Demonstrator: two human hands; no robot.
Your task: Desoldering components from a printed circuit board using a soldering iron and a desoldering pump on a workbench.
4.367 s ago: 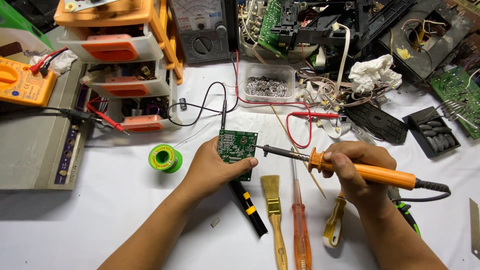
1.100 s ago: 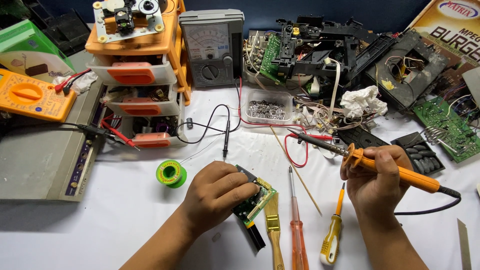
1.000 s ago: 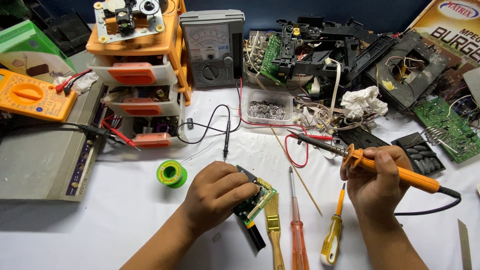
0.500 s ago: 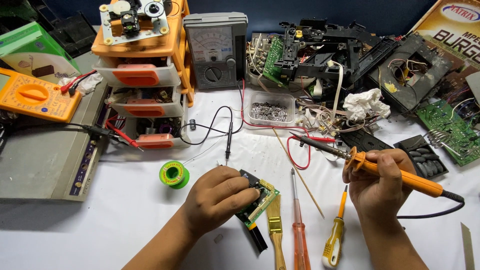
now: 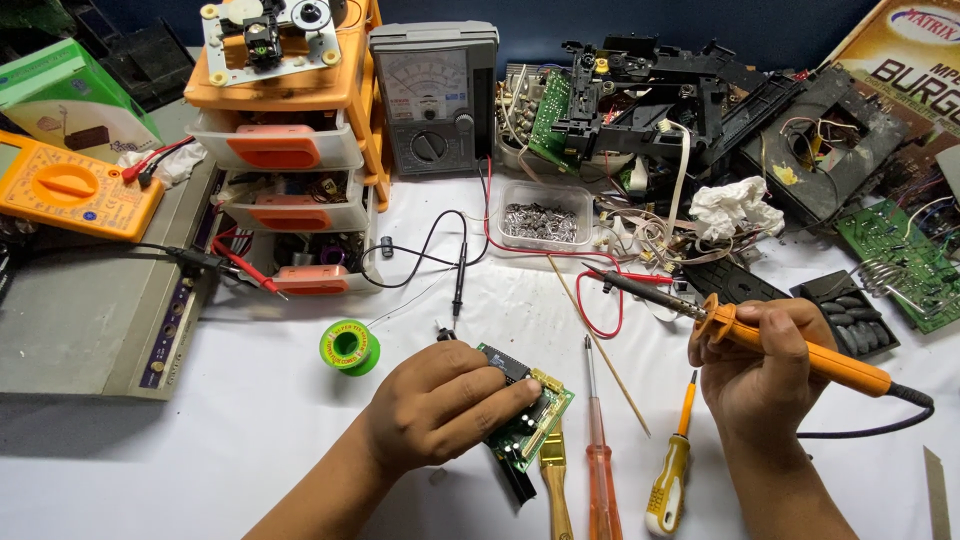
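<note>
A small green circuit board point(image 5: 528, 418) is pinned flat near the front edge of the white worktop point(image 5: 200, 450) by the left hand point(image 5: 440, 405), fingers curled over it. An orange soldering iron point(image 5: 770, 340) is gripped tight in the right hand point(image 5: 765, 375), its tip lifted and pointed left, well apart from the board.

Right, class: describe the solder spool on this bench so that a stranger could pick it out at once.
Start at the orange drawer unit at the back left of the white table. Just in front of it and slightly to the right, left of the person's left hand, lies the solder spool. It is the only round, bright green reel there, lying flat with a yellow centre.
</note>
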